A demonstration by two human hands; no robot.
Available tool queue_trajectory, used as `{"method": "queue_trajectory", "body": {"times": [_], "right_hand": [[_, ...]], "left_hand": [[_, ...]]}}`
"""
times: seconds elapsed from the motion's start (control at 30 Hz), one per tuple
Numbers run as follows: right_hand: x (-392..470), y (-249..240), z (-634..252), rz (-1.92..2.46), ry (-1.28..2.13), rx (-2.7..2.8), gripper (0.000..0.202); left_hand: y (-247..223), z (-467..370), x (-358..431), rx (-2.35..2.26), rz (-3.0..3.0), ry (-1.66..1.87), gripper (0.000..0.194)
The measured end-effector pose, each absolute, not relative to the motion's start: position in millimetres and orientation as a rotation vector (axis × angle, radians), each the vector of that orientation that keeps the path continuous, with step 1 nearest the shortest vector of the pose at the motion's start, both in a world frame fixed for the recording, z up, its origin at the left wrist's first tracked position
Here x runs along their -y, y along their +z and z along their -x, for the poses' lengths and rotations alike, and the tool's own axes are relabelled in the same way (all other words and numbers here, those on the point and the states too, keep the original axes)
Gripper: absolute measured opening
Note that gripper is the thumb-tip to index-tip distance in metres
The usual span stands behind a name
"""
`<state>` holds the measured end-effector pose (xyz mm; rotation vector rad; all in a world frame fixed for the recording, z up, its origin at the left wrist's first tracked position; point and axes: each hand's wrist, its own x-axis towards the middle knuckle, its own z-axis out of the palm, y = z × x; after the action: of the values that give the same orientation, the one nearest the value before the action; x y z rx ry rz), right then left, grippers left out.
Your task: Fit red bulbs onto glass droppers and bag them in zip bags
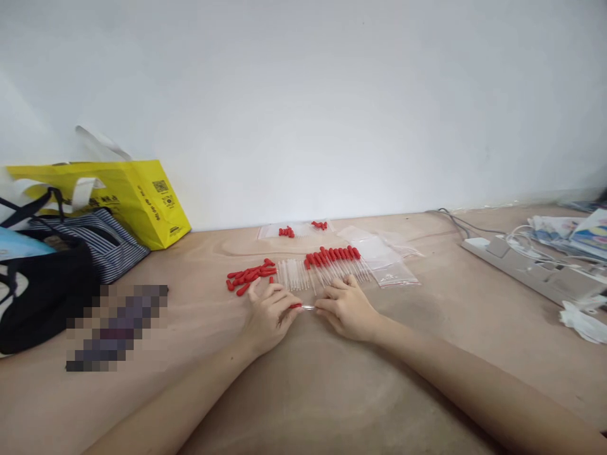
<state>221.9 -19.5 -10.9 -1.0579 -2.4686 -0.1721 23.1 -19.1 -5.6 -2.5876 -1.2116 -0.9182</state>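
My left hand [271, 315] pinches a red rubber dropper bulb [296, 306]. A clear glass dropper tube [308, 308] runs from that bulb into the closed fingers of my right hand [348, 309]. Whether the tube sits inside the bulb is too small to tell. Just beyond my left hand lies a heap of loose red bulbs [246, 276]. To its right is a row of bare glass tubes [291, 275]. Beyond my right hand, several droppers with red bulbs [334, 256] lie side by side, bulbs toward the wall.
Clear zip bags [396, 276] lie right of the droppers; bagged red-bulbed pieces [286, 232] lie near the wall. A yellow bag [142, 202], a striped pouch [116, 243] and a black bag [52, 303] stand left, near a pixelated object [118, 328]. A power strip [521, 265] with cables is right.
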Motion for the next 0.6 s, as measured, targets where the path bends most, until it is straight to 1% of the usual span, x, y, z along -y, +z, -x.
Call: {"method": "queue_trajectory", "body": {"times": [0.03,0.13,0.17,0.3,0.43,0.6], "right_hand": [[18,-10,-221,1.103,-0.139,2.48,0.018],[6,-9,-214,1.337,0.0,2.351,0.018],[0,-9,-210,1.427,0.044,2.265,0.017],[-26,-9,-191,1.675,0.095,1.979,0.02],[-41,-8,-177,1.819,0.013,1.893,0.018],[-46,-11,-174,1.857,-0.036,1.938,0.016]], "left_hand": [[-5,-20,17,1.245,2.541,-0.93,0.013],[-4,-6,6,1.436,2.324,-0.976,0.033],[-4,1,2,1.522,2.242,-0.981,0.033],[-3,28,-12,1.752,2.048,-0.876,0.023],[-7,35,-17,1.716,2.069,-0.777,0.019],[-13,21,-21,1.61,2.119,-0.764,0.024]]}}
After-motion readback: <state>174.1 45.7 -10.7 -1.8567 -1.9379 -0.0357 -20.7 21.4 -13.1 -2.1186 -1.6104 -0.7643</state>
